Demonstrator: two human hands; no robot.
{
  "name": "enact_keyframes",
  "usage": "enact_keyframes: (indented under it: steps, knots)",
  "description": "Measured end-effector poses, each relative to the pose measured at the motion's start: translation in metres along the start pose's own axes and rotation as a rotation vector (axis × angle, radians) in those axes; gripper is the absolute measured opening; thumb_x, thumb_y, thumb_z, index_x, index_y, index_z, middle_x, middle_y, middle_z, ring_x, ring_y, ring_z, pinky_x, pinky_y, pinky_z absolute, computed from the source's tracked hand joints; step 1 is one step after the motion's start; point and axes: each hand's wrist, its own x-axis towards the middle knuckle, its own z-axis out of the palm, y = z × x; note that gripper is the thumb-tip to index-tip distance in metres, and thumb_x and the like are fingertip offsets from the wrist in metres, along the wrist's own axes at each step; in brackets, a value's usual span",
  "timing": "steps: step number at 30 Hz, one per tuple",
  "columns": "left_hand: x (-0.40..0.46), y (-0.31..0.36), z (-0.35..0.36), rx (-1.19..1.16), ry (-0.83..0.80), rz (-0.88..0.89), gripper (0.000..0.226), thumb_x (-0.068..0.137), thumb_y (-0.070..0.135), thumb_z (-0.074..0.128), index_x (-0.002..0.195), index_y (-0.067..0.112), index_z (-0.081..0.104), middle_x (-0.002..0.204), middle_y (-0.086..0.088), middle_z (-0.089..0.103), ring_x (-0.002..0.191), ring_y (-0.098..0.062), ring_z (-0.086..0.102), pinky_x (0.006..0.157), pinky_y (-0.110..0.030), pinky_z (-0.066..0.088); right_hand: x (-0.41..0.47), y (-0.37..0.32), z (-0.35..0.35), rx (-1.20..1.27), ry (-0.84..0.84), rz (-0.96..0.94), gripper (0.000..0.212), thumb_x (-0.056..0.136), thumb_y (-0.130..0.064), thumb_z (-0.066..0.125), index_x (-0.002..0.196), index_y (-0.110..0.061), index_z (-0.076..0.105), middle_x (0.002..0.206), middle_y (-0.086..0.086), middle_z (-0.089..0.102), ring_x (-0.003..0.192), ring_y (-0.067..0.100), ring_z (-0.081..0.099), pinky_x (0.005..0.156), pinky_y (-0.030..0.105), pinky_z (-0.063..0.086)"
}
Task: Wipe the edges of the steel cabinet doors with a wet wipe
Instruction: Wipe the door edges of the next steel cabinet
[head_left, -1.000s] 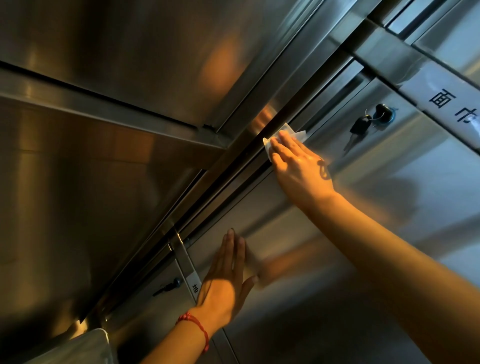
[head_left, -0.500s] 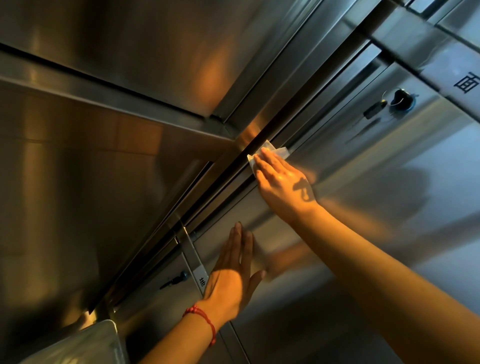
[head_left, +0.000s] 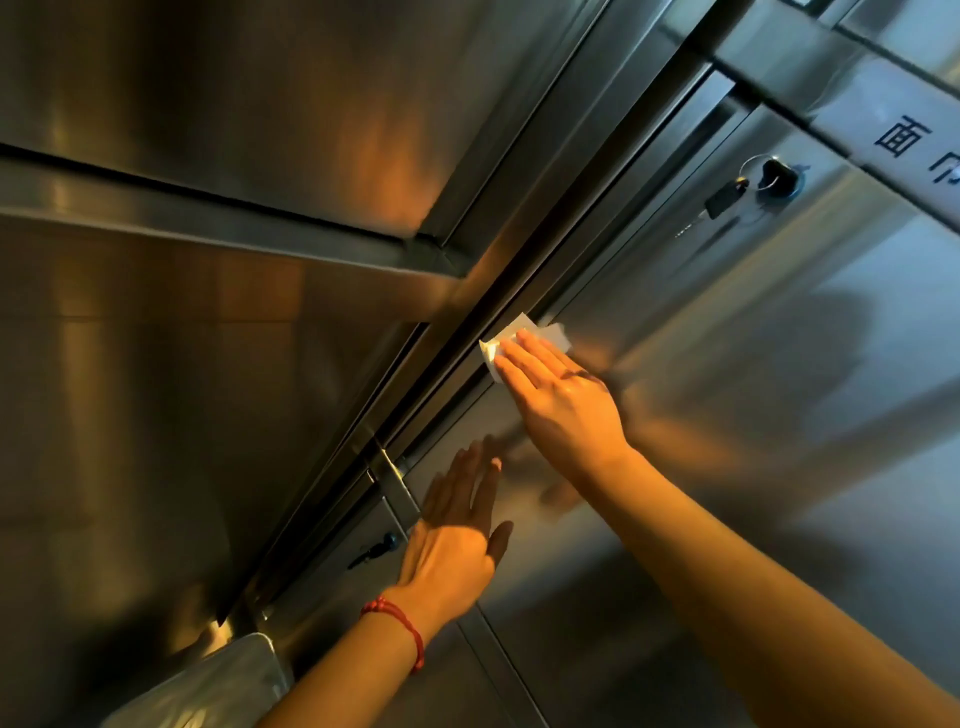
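Note:
A steel cabinet door fills the right half of the head view, its long edge running diagonally beside a dark gap. My right hand presses a white wet wipe flat against that edge with straight fingers. Only the wipe's top corners show past my fingertips. Lower down, my left hand rests flat on the same door, fingers straight. A red string bracelet circles my left wrist.
A key on a ring hangs in the lock at the door's upper right, under a label strip with black characters. A second lock with a key sits on the lower door. A steel-lidded container corner shows at the bottom left.
My right hand has slid the wipe down along the door edge toward my left hand. My left hand has stayed flat on the door.

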Motion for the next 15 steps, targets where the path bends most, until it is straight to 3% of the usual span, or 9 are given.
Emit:
enact_keyframes:
  steps: [4, 5, 7, 9, 15]
  knots:
    - [-0.006, 0.001, -0.025, -0.056, 0.098, 0.057, 0.063, 0.089, 0.023, 0.059, 0.142, 0.008, 0.028, 0.150, -0.020, 0.024, 0.139, -0.038, 0.021, 0.111, -0.050, 0.025, -0.012, -0.016, -0.003, 0.057, 0.116, 0.099, 0.034, 0.062, 0.005, 0.078, 0.096, 0.005, 0.071, 0.100, 0.021, 0.069, 0.096, 0.034, 0.066, 0.076, 0.040, 0.054]
    - [-0.008, 0.001, -0.030, -0.032, 0.108, 0.049, 0.062, 0.089, 0.024, 0.059, 0.142, 0.008, 0.031, 0.149, -0.019, 0.028, 0.139, -0.036, 0.024, 0.111, -0.049, 0.027, -0.015, -0.019, -0.003, 0.066, 0.124, 0.130, 0.036, 0.061, 0.005, 0.080, 0.096, 0.005, 0.071, 0.100, 0.020, 0.069, 0.095, 0.033, 0.066, 0.075, 0.040, 0.055]
    - [-0.012, -0.002, -0.038, 0.034, 0.055, 0.001, 0.060, 0.096, 0.034, 0.045, 0.146, 0.011, 0.022, 0.154, -0.011, 0.017, 0.143, -0.024, 0.011, 0.118, -0.036, 0.008, -0.021, -0.026, -0.004, 0.086, 0.136, 0.185, 0.041, 0.056, 0.007, 0.083, 0.095, 0.005, 0.071, 0.099, 0.020, 0.070, 0.094, 0.034, 0.067, 0.072, 0.041, 0.056]
    - [-0.014, -0.007, -0.043, 0.091, 0.034, -0.013, 0.061, 0.098, 0.036, 0.037, 0.148, 0.009, 0.015, 0.156, -0.008, 0.011, 0.144, -0.018, 0.003, 0.114, -0.026, -0.005, -0.026, -0.031, -0.005, 0.112, 0.160, 0.231, 0.043, 0.053, 0.009, 0.083, 0.094, 0.005, 0.072, 0.098, 0.021, 0.070, 0.091, 0.034, 0.067, 0.071, 0.043, 0.055]
    - [-0.018, -0.010, -0.073, 0.146, 0.037, 0.071, 0.055, 0.096, 0.028, 0.042, 0.146, 0.012, 0.025, 0.155, -0.005, 0.018, 0.144, -0.017, 0.007, 0.115, -0.030, 0.007, -0.037, -0.053, -0.009, 0.195, 0.228, 0.386, 0.041, 0.055, 0.014, 0.079, 0.094, 0.005, 0.072, 0.097, 0.019, 0.071, 0.090, 0.032, 0.068, 0.070, 0.042, 0.058]
